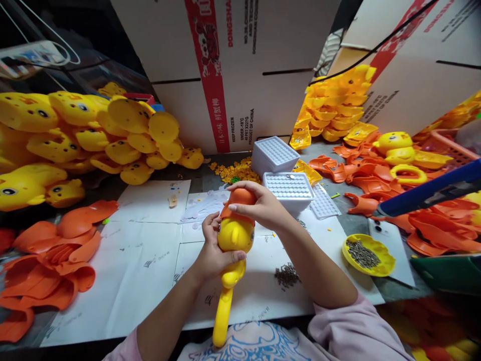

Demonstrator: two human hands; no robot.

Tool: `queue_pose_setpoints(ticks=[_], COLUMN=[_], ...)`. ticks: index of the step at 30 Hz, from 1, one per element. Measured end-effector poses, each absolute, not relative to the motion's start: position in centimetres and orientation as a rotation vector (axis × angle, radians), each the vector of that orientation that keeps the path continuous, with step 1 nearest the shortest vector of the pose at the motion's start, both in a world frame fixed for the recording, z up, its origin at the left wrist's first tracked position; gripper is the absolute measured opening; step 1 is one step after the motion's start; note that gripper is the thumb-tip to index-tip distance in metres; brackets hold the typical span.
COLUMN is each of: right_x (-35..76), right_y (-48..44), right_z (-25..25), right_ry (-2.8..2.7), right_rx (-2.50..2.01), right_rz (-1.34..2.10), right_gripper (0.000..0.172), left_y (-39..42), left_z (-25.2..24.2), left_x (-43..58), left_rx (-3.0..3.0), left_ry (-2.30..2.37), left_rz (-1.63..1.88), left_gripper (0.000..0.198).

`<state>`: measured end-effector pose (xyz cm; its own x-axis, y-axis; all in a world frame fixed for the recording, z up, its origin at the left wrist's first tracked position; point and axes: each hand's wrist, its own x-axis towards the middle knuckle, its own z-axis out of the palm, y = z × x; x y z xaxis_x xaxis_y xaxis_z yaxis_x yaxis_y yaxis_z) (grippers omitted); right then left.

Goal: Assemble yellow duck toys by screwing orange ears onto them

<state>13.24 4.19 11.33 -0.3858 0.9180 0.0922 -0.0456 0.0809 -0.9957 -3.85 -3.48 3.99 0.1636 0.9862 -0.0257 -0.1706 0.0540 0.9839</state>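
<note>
Middle carton (240, 75) displaying "KEEP FROZEN", "UNDER -18°C", "PRODUCT OF CHINA", cut-off "DONGSHA"; red stripe (211, 75) carrying "日本の味 鮮蟹柳"; right carton (417, 75) showing "OF CHINA".

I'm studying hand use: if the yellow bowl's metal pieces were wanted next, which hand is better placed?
Probably the right hand: the yellow bowl is to that side, though it would first release the orange cap. The left hand is farther off, holding the yellow toy.

The head view faces forward and down (close above the hands (266, 203)).
</note>
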Motion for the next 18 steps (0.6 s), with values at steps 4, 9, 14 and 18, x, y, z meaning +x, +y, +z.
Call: queue_pose_setpoints(ticks=[4,9,14,18], right_x=[13.2,13.8,13.3,12.9], right_y=[4.2,4.4,3.9,3.3], right_z=[11.4,11.8,11.5,11.8], right_ry=[-1.559,-1.733,-1.747,-1.784], right_rx=[-0.966,-1.134,-1.082,-0.869], right_rz=[1.416,1.287,0.927,0.546], right_gripper=[0.042,0.039,0.05,0.028], left_y=[-3.5,-3.5,-3.2,-2.7], left_z=[4.1,4.2,5.2,6.0], left_x=[-3.7,-3.3,-4.4,-5.6], left_rx=[1.121,0.992,0.756,0.615], left_ry=[0.978,0.947,0.828,0.73], left_rz=[1.152,1.151,1.188,1.114], left_gripper=[0.095,0.089,0.071,0.061])
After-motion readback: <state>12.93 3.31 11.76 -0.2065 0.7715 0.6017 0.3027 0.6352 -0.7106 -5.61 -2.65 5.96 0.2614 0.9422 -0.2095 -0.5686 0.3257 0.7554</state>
